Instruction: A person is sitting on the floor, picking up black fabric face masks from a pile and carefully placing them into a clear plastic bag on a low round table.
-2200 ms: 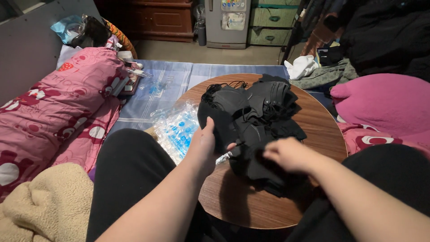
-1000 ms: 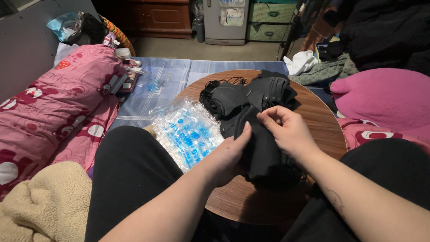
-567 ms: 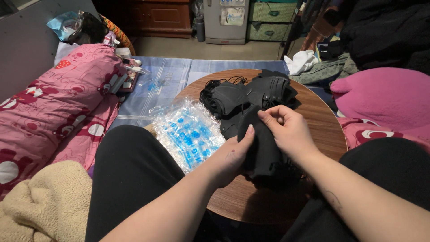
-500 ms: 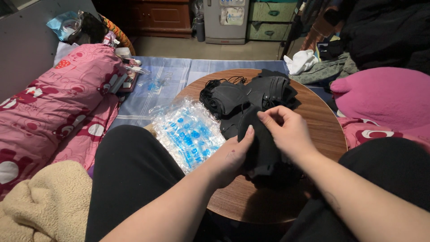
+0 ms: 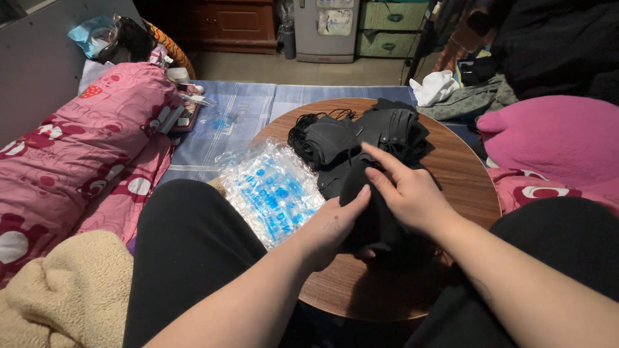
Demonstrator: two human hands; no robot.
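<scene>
A heap of black face masks (image 5: 361, 138) lies on a round wooden table (image 5: 464, 187). My left hand (image 5: 335, 225) grips a stack of the black masks (image 5: 371, 222) from the left side near the table's front. Resting on top of the same stack is my right hand (image 5: 406, 193), its index finger stretched out over the heap. A pile of clear plastic sleeves with blue print (image 5: 271, 190) lies at the table's left edge, partly on my left leg (image 5: 187, 251).
A pink patterned blanket (image 5: 84, 148) and a beige fleece (image 5: 58, 290) lie at the left. A pink cushion (image 5: 554, 142) sits at the right. A blue checked mat (image 5: 238, 116), loose clothes (image 5: 451, 90) and cabinets (image 5: 387, 29) lie beyond the table.
Both hands gathered the black masks into a stack and drew it toward the table's front. My left hand shifted right along it, and the plastic sleeves came into full view.
</scene>
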